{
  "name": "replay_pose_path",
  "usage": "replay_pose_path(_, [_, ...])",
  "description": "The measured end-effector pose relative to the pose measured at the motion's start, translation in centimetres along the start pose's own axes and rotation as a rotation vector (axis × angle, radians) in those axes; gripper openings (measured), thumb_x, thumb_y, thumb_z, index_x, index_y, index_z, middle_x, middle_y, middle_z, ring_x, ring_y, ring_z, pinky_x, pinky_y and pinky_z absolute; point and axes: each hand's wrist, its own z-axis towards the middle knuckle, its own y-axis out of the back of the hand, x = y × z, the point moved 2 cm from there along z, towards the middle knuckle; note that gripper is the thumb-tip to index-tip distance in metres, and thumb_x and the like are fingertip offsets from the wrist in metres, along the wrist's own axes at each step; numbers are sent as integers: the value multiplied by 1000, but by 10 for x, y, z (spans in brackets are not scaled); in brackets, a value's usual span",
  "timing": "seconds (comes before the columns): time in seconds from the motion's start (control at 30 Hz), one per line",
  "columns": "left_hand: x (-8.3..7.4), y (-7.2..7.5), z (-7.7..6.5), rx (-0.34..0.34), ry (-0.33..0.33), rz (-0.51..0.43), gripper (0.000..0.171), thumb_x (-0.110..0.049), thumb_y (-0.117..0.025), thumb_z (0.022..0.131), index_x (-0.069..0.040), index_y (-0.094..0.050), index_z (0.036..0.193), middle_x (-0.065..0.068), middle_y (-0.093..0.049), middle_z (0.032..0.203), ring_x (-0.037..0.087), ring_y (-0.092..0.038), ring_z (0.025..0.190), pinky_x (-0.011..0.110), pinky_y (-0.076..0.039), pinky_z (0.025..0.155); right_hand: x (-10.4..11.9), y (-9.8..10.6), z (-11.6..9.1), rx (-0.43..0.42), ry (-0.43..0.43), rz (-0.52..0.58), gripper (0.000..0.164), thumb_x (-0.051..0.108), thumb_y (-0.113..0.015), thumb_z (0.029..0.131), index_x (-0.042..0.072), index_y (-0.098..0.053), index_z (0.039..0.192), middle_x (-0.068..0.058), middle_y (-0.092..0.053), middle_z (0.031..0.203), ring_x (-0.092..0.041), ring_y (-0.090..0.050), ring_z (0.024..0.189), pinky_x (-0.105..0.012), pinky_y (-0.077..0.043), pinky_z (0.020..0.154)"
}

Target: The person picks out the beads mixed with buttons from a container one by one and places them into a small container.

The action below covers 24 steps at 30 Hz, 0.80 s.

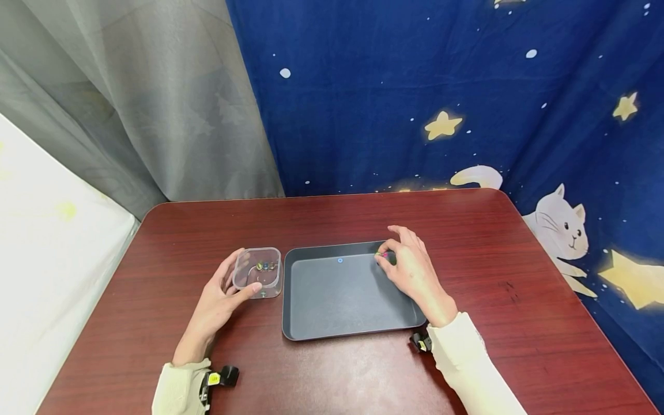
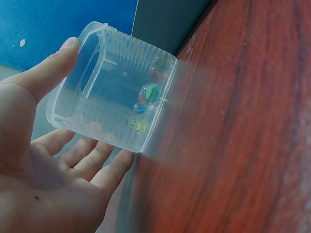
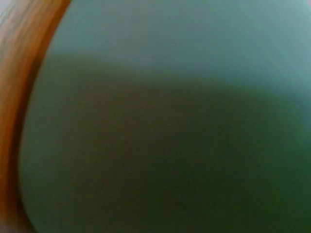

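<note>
My left hand (image 1: 220,297) grips a clear plastic box (image 1: 270,288), thumb at its rim and fingers along its opposite side. Several glass marbles (image 2: 151,92) lie at the bottom of the box, green, blue and yellow among them. Over the back right corner of a dark grey tray (image 1: 353,300), my right hand (image 1: 412,271) pinches a small pink and green marble (image 1: 384,254) between thumb and index finger. A small blue round marble (image 1: 340,260) sits near the tray's back wall. Only the blurred tray surface (image 3: 170,145) fills most of the right wrist view.
The box stands on the reddish wooden table (image 1: 353,374), close beside the tray's left wall. Behind the table hang a grey curtain (image 1: 155,104) and a blue curtain with stars (image 1: 363,104). White fabric (image 1: 46,248) hangs along the left.
</note>
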Motion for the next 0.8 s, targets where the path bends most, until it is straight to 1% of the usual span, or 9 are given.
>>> replay_pose_path(0.3, [0,0,-1,1,10,4,85,-22,-79,95,-26,-29,164,4,-36,168,21,-34,156,3,-41,103,10,-1,0,-1,24,10,10,25,-81,92,16,-75,91,-13,-54,150,-35,-47,142,-56,-33,120])
replay_pose_path(0.6, [-1,0,-1,0,16,6,86,-23,-79,95,-26,-29,165,3,-36,169,23,-31,158,2,-40,103,18,-4,4,-6,38,20,9,25,-81,92,17,-76,92,-10,-55,149,-33,-49,141,-55,-35,120])
replay_pose_path(0.8, [-1,0,-1,-1,12,1,86,-22,-79,95,-25,-29,165,4,-35,169,24,-34,155,4,-42,102,26,-9,5,2,47,34,9,25,-81,92,18,-75,92,-10,-55,151,-34,-48,143,-56,-35,120])
